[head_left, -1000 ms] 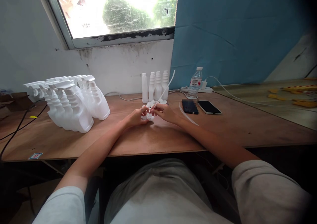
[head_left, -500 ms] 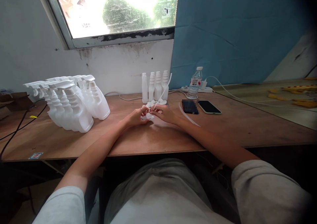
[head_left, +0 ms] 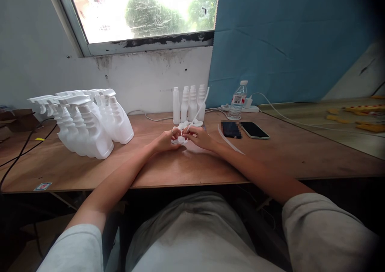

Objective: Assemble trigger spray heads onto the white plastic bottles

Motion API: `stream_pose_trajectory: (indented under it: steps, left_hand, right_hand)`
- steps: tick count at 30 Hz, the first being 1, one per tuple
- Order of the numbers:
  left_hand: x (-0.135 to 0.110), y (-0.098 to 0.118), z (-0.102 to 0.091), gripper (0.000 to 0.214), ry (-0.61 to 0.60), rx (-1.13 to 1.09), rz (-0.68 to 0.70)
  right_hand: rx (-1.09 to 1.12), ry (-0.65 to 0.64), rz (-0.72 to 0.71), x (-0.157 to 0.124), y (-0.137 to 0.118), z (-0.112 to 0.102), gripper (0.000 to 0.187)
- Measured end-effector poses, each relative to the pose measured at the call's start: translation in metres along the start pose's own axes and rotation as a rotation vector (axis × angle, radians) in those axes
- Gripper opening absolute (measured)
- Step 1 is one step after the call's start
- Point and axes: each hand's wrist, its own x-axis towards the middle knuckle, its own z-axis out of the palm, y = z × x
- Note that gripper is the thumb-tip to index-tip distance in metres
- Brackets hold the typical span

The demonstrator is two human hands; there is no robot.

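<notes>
My left hand (head_left: 166,140) and my right hand (head_left: 201,137) meet over the middle of the wooden table (head_left: 186,163). Together they pinch a small white spray head (head_left: 179,140). My right hand's fingers grip its thin white dip tube (head_left: 199,109), which slants up and to the right. Just behind my hands lie a few loose white spray heads (head_left: 189,124). Three uncapped white bottles (head_left: 189,103) stand upright behind those, near the wall.
A cluster of several white trigger spray bottles (head_left: 87,123) stands at the left. A water bottle (head_left: 237,100), two phones (head_left: 245,129), a loose white tube (head_left: 230,141) and white cables (head_left: 270,105) lie at the right. Black cables (head_left: 21,151) trail off the left edge.
The dip tube's upper end has dropped a little and swung slightly left. Both hands stay together on the spray head. The view has shifted slightly.
</notes>
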Motion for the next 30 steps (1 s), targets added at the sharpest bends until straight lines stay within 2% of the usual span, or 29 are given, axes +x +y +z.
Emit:
stream_pose_trajectory:
  steps: [5,10,16,26,30]
  left_hand:
    - [-0.0005,0.001,-0.0009,0.038,0.006,0.01,-0.002]
    - [-0.0006,0.0013,-0.0017,0.04,-0.009,0.005,-0.004]
    - [-0.0006,0.0011,-0.0011,0.04,-0.011,-0.002,-0.014]
    - [0.0005,0.0056,-0.0027,0.035,-0.015,-0.009,-0.009]
    - [0.0006,0.0064,-0.0035,0.034,-0.024,-0.025,-0.017]
  right_hand:
    - [0.06,0.064,0.049,0.0002,-0.0032,0.0016,0.021]
    - [0.052,0.039,0.013,-0.0002,0.002,0.0039,0.022]
    - [-0.07,0.022,-0.041,-0.0018,0.0012,0.0039,0.018]
    - [-0.271,-0.064,-0.243,-0.0027,-0.0018,0.0033,0.017]
    - [-0.275,-0.079,-0.222,-0.0041,-0.0008,0.0049,0.022]
